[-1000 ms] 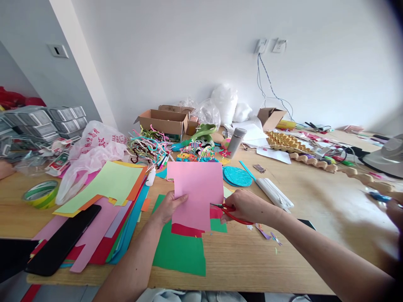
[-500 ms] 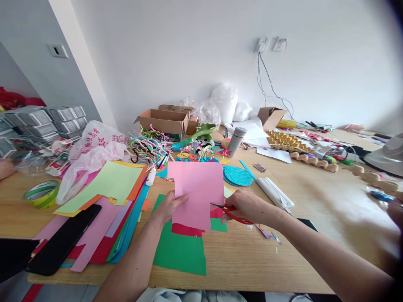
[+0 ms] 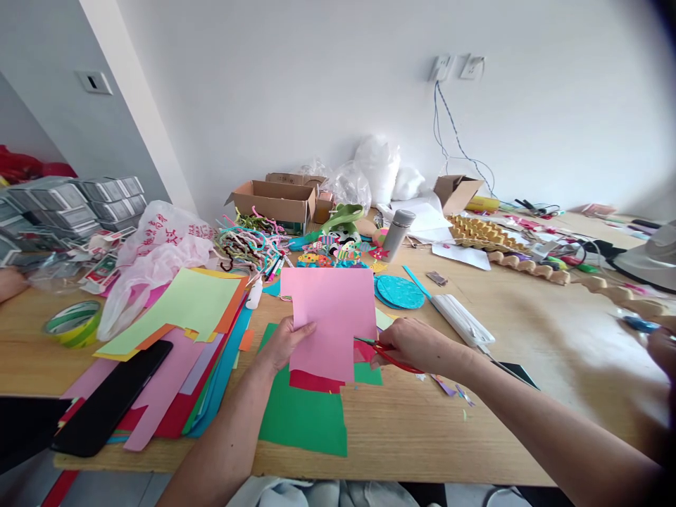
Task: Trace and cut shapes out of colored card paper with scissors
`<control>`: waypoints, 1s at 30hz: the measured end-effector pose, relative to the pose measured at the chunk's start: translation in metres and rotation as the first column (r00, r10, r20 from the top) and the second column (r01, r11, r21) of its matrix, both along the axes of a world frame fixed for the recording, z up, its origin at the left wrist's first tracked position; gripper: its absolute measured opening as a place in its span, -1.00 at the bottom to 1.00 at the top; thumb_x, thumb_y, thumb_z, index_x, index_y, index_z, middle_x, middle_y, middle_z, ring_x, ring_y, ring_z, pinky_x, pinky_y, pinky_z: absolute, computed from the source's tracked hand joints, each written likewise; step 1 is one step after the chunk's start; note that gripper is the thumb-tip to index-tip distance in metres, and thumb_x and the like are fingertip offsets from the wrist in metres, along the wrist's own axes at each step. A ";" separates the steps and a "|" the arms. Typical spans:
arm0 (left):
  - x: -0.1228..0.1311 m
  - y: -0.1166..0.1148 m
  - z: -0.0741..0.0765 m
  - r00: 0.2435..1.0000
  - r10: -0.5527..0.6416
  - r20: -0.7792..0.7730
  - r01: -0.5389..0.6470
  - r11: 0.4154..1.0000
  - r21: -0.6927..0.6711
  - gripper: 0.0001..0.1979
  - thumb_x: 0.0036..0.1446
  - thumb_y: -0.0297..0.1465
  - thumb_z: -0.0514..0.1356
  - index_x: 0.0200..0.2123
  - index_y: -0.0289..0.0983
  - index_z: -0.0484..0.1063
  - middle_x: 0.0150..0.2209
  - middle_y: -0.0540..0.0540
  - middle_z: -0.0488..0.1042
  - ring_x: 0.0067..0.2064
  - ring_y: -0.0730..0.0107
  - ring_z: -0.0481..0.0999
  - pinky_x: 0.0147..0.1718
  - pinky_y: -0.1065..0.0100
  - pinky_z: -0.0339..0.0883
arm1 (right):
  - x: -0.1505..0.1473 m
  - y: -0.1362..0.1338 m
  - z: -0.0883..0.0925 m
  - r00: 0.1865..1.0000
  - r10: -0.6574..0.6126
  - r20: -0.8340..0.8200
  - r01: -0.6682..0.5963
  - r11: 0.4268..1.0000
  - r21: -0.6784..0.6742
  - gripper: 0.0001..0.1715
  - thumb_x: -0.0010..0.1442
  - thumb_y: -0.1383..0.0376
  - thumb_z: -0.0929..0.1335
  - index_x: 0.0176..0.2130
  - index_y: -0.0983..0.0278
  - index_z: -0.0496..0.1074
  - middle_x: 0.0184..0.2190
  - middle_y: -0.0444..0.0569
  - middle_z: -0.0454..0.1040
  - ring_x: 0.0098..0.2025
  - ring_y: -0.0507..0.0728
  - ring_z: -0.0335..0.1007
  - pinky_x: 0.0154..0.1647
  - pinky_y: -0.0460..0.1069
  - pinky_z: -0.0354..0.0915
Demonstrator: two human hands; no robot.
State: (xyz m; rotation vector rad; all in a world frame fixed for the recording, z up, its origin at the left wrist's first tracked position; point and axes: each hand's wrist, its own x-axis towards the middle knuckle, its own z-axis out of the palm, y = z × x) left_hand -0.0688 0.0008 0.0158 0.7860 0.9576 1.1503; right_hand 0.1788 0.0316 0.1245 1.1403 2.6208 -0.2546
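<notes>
My left hand (image 3: pixel 289 343) grips a pink sheet of paper (image 3: pixel 332 310) by its left edge, thumb on top. At the sheet's right side my right hand (image 3: pixel 404 341) is closed round red-handled scissors (image 3: pixel 396 359). Their blades reach to the edge of a notch in the pink paper. Below the sheet, a red piece of paper (image 3: pixel 315 382) and a green sheet of paper (image 3: pixel 303 422) lie on the table. Left of my left forearm is a stack of coloured paper (image 3: pixel 179 310) with a black phone-like slab (image 3: pixel 113 398) lying on it.
Turquoise discs (image 3: pixel 400 291), a white power strip (image 3: pixel 462 320) and a grey bottle (image 3: pixel 398 236) are beyond my right hand. Pipe cleaners (image 3: pixel 248 246) and a cardboard box (image 3: pixel 274 201) stand at the back. Tape (image 3: pixel 74 322) lies left. Other people's hands (image 3: pixel 11 283) show at both side edges.
The view has shifted very slightly. Both hands keep their hold on the pink paper and scissors; the blades look slightly more open than before.
</notes>
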 end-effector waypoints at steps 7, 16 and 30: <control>-0.004 0.000 0.010 0.997 0.071 0.031 -0.071 0.997 0.014 -0.54 -0.19 -0.24 0.41 -0.20 -0.35 0.53 -0.25 -0.18 0.58 -0.28 0.23 0.55 -0.26 0.28 0.38 | 0.012 -0.004 -0.007 0.997 -0.001 0.083 0.002 1.000 -0.008 -0.42 0.16 -0.13 0.25 -0.46 0.27 0.50 -0.49 0.10 0.53 -0.47 0.17 0.41 -0.55 -0.05 -0.07; -0.012 0.011 -0.001 0.948 0.254 0.191 -0.254 0.967 -0.025 -0.56 -0.20 -0.35 0.41 -0.16 -0.29 0.51 -0.18 -0.15 0.57 -0.23 0.24 0.56 -0.19 0.27 0.41 | 0.017 -0.019 -0.061 0.937 -0.145 -0.318 0.161 0.987 0.023 -0.81 0.23 0.32 0.24 -0.18 0.31 0.39 -0.24 0.08 0.52 -0.18 0.16 0.43 -0.23 -0.05 0.21; -0.013 0.010 0.005 0.919 0.304 0.250 -0.305 0.952 -0.034 -0.59 -0.17 -0.39 0.39 -0.16 -0.27 0.49 -0.19 -0.12 0.57 -0.23 0.28 0.56 -0.25 0.32 0.42 | -0.037 0.008 -0.092 0.969 -0.200 -0.142 0.199 0.980 -0.023 -0.76 0.06 0.41 0.31 -0.20 0.38 0.34 -0.20 0.21 0.50 -0.15 0.25 0.42 -0.28 -0.02 0.13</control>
